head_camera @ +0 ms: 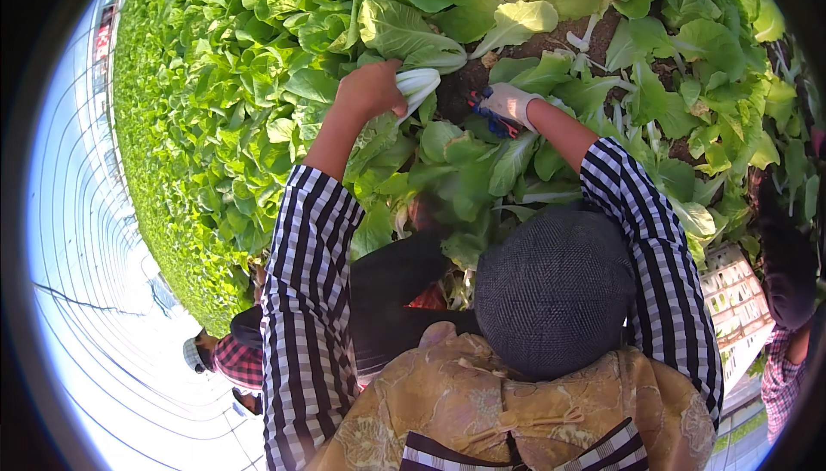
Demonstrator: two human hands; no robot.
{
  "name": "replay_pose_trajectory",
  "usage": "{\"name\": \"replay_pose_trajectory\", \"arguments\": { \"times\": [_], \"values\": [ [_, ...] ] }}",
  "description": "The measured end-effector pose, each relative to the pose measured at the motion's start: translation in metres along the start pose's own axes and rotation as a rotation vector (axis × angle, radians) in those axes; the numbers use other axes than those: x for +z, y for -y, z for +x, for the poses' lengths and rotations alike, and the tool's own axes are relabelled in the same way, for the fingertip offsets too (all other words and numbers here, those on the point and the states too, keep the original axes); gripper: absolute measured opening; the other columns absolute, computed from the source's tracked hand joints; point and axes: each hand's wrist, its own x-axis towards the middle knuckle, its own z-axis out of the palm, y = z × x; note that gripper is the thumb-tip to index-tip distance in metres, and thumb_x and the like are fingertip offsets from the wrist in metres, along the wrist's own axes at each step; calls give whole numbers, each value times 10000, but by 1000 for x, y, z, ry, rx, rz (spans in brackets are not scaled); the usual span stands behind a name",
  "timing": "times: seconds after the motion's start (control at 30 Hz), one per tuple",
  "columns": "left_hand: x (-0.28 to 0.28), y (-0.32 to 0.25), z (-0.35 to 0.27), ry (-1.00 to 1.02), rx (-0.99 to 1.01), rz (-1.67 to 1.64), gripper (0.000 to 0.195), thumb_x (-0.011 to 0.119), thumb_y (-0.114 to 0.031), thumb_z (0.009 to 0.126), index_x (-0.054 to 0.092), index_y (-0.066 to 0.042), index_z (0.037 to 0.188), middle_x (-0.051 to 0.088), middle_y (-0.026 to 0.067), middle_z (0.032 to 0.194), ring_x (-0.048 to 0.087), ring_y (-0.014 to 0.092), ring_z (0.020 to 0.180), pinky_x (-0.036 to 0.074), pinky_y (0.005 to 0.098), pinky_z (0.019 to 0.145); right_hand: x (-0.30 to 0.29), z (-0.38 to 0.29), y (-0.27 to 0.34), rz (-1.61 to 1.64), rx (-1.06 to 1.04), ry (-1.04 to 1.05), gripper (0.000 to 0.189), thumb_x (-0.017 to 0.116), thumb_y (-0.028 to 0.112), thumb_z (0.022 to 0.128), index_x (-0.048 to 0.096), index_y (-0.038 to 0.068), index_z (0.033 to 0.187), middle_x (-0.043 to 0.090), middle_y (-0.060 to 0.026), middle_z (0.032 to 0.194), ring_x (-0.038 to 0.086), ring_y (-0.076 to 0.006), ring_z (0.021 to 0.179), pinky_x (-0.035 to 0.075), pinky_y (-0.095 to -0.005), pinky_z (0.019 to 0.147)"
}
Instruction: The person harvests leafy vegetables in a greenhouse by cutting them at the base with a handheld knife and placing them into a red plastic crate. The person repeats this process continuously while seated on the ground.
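My bare left hand (pixel 371 91) is closed around a leafy green vegetable (pixel 421 84), its pale white stalk base pointing right. To the right, my right hand (pixel 511 104) wears a white glove and grips a red-and-blue hand tool (pixel 495 124), probably cutters; its working end is not clear. A short gap over dark soil (pixel 455 98) lies between the tool and the stalk base. Just above my left hand, another leafy head (pixel 413 35) leans over with its white base to the right.
Dense standing greens (pixel 206 116) fill the left side. Loose leaves (pixel 664 97) litter the soil at right. A white plastic crate (pixel 735 297) stands at lower right, near another person (pixel 784 368). One more person (pixel 239 358) is at lower left. A grey cap (pixel 555 290) blocks the lower middle.
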Motion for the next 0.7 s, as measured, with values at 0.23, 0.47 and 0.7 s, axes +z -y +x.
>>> {"name": "replay_pose_trajectory", "arguments": {
  "times": [0.23, 0.47, 0.7],
  "values": [
    [-49, 14, -125, -37, 288, -663, 863, 850, -118, 543, 564, -15, 1350, 681, 143, 1179, 641, 221, 1075, 474, 325, 982, -78, -141, 49, 1114, 272, -247, 279, 744, 78, 817, 642, -5, 1063, 671, -60, 874, 653, -154, 749, 524, -301, 632],
    [-30, 43, -257, -156, 489, -1628, 819, 800, 14, 508, 561, 6, 1291, 674, 76, 1121, 659, 204, 973, 539, 321, 895, -207, -218, 194, 1193, -244, -660, 369, 655, 64, 849, 594, -6, 1207, 695, -138, 1075, 635, -136, 707, 539, -280, 649],
    [-4, 56, -293, -139, 768, -1801, 820, 772, 32, 541, 546, 46, 1330, 677, 146, 1207, 666, 264, 1080, 537, 377, 971, -255, -194, 360, 1083, -231, -524, 356, 691, 167, 914, 617, 37, 1237, 677, -52, 991, 606, -144, 623, 509, -276, 546]
  ]
}}
